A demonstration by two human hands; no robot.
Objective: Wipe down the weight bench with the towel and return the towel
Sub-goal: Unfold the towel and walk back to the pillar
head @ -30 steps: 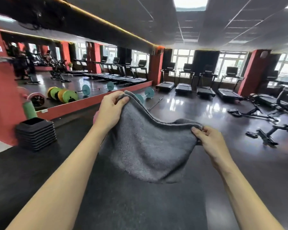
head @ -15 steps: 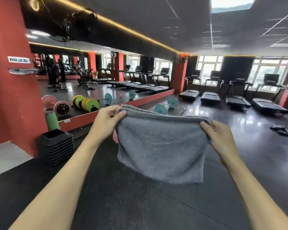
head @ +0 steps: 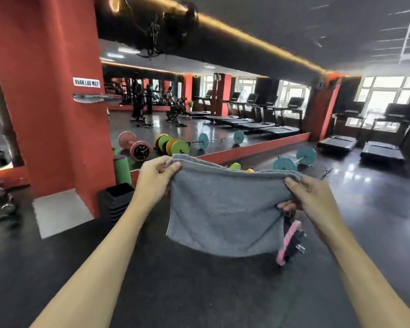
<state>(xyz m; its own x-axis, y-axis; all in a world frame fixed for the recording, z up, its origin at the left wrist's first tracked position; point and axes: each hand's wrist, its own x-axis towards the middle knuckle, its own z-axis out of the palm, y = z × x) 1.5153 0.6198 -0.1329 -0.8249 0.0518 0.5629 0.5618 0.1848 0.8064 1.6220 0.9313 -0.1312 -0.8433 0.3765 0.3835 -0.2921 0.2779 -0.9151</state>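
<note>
A grey towel (head: pixel 225 209) hangs folded in front of me, held up by its top edge. My left hand (head: pixel 155 179) pinches its upper left corner and my right hand (head: pixel 310 197) grips its upper right corner. On the red pillar (head: pixel 50 102) at the left, a metal rail (head: pixel 90 97) is fixed under a white sign (head: pixel 86 82). No weight bench is in view.
Black stacked steps (head: pixel 116 200) and a green roller (head: pixel 122 169) stand at the pillar's foot. A pink-plated barbell (head: pixel 290 242) lies on the floor behind the towel, a teal barbell (head: pixel 294 159) farther back. Treadmills (head: pixel 360 145) line the right; a mirror wall (head: pixel 199 119) runs along the left.
The view has swung left and nearer to the red pillar, bringing the rail and sign into view. The towel stays stretched between both hands, held a little flatter.
</note>
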